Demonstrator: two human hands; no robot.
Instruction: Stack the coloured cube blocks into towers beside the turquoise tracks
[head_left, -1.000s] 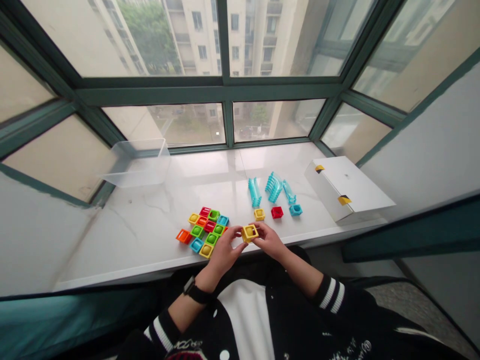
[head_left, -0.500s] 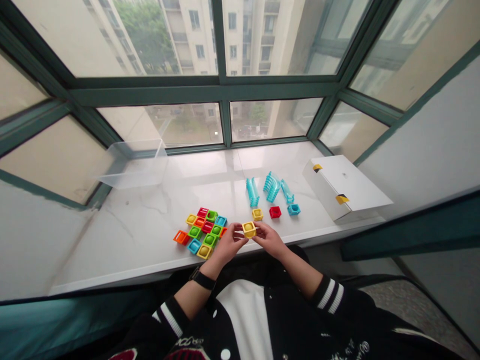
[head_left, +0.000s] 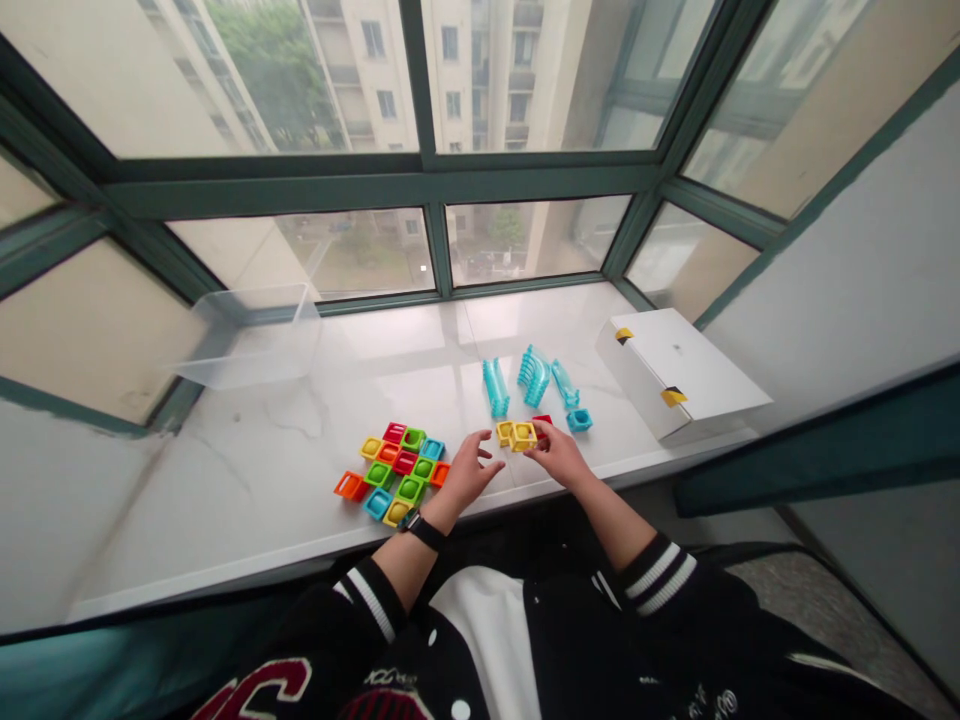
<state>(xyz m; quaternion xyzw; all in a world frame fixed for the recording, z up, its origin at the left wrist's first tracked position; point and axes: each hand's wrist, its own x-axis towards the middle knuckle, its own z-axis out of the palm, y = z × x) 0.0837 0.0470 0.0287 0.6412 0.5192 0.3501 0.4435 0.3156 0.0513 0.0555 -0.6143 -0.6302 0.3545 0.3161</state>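
My right hand pinches a yellow square plastic block at the fingertips, against a second yellow block. A red block is partly hidden behind those fingers. My left hand hangs open and holds nothing, just right of a flat patch of several interlocked coloured square blocks. Beyond my right hand sit a blue square block and translucent blue ribbed track pieces.
Everything lies on a white marble windowsill. A clear plastic tub stands at its far left and a white box at its right. Green window frames and glass rise behind the sill.
My left hand has let go of the yellow block and moved left. My right hand has carried that block farther out, to the other yellow block. The view has turned slightly.
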